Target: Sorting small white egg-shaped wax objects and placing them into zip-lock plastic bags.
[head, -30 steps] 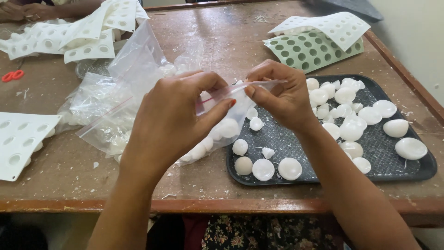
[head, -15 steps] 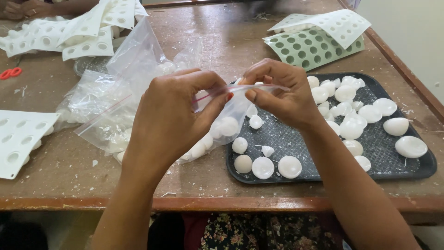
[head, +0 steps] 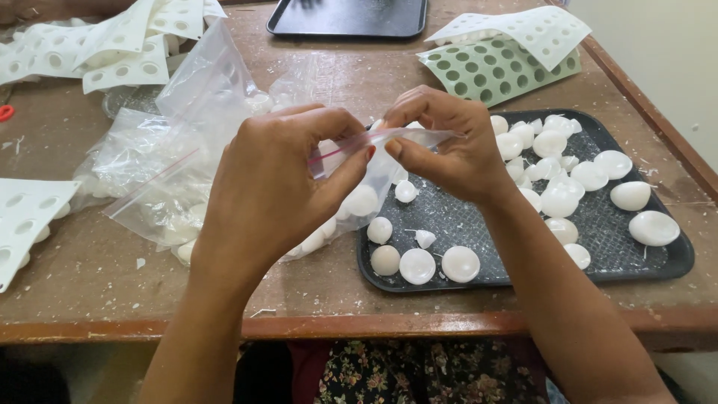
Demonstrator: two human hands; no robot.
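The left hand (head: 280, 179) and right hand (head: 449, 142) met above the near edge of the table (head: 344, 82), both gripping the mouth of a small clear bag (head: 351, 187). The bag was thin, glossy plastic with a pink-red zip strip along its top edge; that strip ran taut between the two hands. Left thumb and fingers were pinched together on the strip's left end; right thumb and forefinger were clamped on its right end, the remaining right fingers curled above. The bag hung down from the strip, partly over the left rim of the black tray (head: 673, 265) and partly over the table. Through the plastic, several white domed pieces (head: 363, 200) showed, bunched in the lower part of the bag.

More white domes (head: 557, 200) lay loose on the tray, mostly at its right and near edges, some rounded side up, some hollow side up. Left of the hands lay a heap of crumpled clear bags (head: 149, 157). White moulds (head: 123, 45) with round cavities sat at far left; a green mould (head: 497, 71) lay beyond the tray, a white one partly over it. A second black tray (head: 348, 19) stood at the far edge.
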